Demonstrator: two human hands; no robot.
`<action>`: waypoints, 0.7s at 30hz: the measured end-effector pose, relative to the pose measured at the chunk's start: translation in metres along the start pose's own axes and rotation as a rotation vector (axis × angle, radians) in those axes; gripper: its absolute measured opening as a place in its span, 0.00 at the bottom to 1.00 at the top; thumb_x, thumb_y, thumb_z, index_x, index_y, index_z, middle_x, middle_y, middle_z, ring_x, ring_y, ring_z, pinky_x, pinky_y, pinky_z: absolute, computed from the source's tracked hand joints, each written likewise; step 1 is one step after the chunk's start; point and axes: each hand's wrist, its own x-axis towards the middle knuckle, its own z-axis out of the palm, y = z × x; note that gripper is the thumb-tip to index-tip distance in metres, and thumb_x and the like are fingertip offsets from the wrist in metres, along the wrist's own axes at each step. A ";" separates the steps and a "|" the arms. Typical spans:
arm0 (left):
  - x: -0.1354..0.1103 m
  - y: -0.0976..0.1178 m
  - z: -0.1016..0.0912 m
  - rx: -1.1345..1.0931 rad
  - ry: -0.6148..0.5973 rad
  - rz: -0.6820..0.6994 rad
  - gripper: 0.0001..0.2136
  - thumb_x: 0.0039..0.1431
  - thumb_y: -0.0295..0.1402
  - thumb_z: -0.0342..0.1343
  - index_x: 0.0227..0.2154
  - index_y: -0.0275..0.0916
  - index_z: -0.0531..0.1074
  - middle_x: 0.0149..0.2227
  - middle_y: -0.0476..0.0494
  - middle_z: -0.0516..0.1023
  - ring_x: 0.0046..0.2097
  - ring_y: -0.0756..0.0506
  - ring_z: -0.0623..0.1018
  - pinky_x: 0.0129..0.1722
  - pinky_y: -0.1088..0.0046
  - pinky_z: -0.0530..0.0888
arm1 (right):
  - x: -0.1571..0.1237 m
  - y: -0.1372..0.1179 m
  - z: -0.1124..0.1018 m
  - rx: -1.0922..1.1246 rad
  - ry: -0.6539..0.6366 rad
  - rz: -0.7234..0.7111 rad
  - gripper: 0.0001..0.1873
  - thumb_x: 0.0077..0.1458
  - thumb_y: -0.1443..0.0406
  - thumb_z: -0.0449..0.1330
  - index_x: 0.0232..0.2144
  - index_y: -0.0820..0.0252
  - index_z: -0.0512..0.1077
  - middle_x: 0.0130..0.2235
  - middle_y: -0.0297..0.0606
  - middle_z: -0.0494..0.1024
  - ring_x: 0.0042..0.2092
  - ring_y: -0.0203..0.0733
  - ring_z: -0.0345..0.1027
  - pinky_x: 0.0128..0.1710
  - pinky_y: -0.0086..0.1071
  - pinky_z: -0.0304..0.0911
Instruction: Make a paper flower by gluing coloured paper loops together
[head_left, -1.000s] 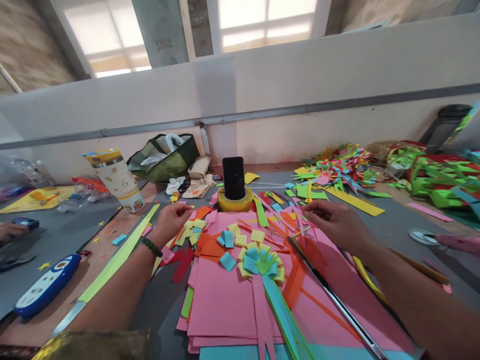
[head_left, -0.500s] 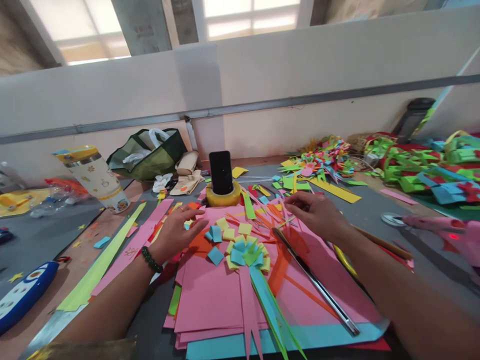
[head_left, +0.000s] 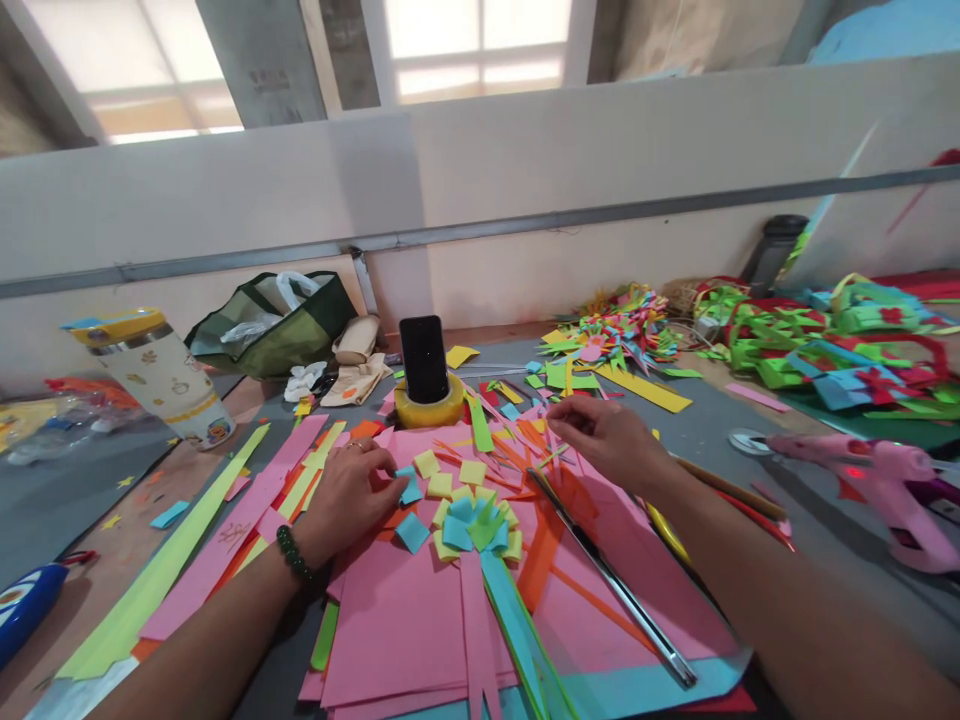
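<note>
My left hand point(head_left: 358, 497), with a dark green bead bracelet on its wrist, has its thumb and fingers closed at the edge of a blue paper piece point(head_left: 410, 486). My right hand point(head_left: 604, 432) is pinched above a heap of orange paper strips point(head_left: 517, 455); whatever its fingertips hold is too small to make out. Between the hands, a yellow and blue paper flower point(head_left: 471, 525) with pink, blue and green tails lies on a stack of pink paper sheets point(head_left: 397, 620). Small yellow paper squares point(head_left: 439, 485) and another blue square point(head_left: 412, 533) lie beside it.
Metal tweezers point(head_left: 622, 590) lie across the pink sheets. A phone point(head_left: 424, 358) stands in a yellow tape roll point(head_left: 429, 405). At right sits a pink glue gun point(head_left: 855, 470); at left, a tumbler point(head_left: 161, 385). Paper flowers point(head_left: 622, 325) are piled at the back.
My left hand has moved down to the blue paper piece, its fingers closing from a spread pose. My right hand keeps its pinch over the strips. The view has shifted slightly right and up.
</note>
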 end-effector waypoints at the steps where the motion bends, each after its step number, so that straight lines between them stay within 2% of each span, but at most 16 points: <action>1: 0.000 -0.001 0.000 -0.016 0.007 -0.005 0.09 0.55 0.39 0.56 0.24 0.40 0.73 0.30 0.45 0.73 0.36 0.43 0.72 0.36 0.67 0.66 | 0.000 -0.001 -0.001 -0.008 0.003 0.003 0.12 0.53 0.58 0.55 0.31 0.59 0.74 0.23 0.32 0.72 0.25 0.34 0.62 0.24 0.27 0.56; 8: -0.001 -0.009 -0.003 -0.089 0.048 -0.061 0.12 0.55 0.40 0.54 0.22 0.40 0.71 0.26 0.47 0.72 0.32 0.45 0.72 0.34 0.68 0.67 | 0.001 -0.005 -0.011 -0.021 0.121 0.052 0.13 0.51 0.57 0.55 0.29 0.60 0.73 0.20 0.31 0.68 0.22 0.33 0.58 0.22 0.27 0.53; 13: -0.001 -0.009 -0.003 -0.057 0.021 -0.073 0.13 0.56 0.43 0.52 0.24 0.40 0.73 0.27 0.45 0.74 0.32 0.44 0.73 0.34 0.67 0.68 | 0.004 0.001 -0.022 -0.039 0.271 0.106 0.12 0.51 0.59 0.56 0.32 0.61 0.73 0.24 0.33 0.72 0.25 0.35 0.63 0.24 0.27 0.56; 15: 0.000 -0.011 -0.001 -0.042 0.023 -0.060 0.14 0.56 0.44 0.52 0.30 0.40 0.75 0.33 0.43 0.77 0.37 0.41 0.75 0.38 0.64 0.69 | 0.004 0.004 -0.026 -0.057 0.310 0.116 0.13 0.51 0.59 0.55 0.33 0.61 0.73 0.26 0.34 0.74 0.26 0.35 0.64 0.26 0.28 0.56; 17: 0.000 -0.013 0.002 -0.036 0.018 -0.039 0.17 0.58 0.46 0.50 0.40 0.39 0.75 0.43 0.39 0.77 0.46 0.38 0.74 0.46 0.59 0.68 | 0.005 0.008 -0.032 -0.106 0.320 0.149 0.12 0.52 0.59 0.54 0.34 0.60 0.74 0.27 0.35 0.75 0.27 0.36 0.65 0.27 0.28 0.57; 19: -0.002 -0.016 0.006 -0.032 -0.039 -0.025 0.22 0.59 0.48 0.48 0.49 0.40 0.71 0.54 0.38 0.72 0.55 0.36 0.70 0.55 0.51 0.62 | 0.005 0.013 -0.037 -0.198 0.259 0.198 0.13 0.53 0.60 0.53 0.33 0.60 0.74 0.27 0.35 0.76 0.27 0.36 0.66 0.27 0.28 0.56; 21: -0.003 -0.018 0.010 -0.023 -0.138 -0.014 0.25 0.60 0.49 0.45 0.56 0.43 0.65 0.61 0.39 0.65 0.61 0.35 0.64 0.60 0.44 0.51 | 0.004 0.019 -0.041 -0.290 0.144 0.229 0.14 0.54 0.61 0.51 0.33 0.60 0.75 0.26 0.36 0.76 0.27 0.37 0.66 0.26 0.28 0.54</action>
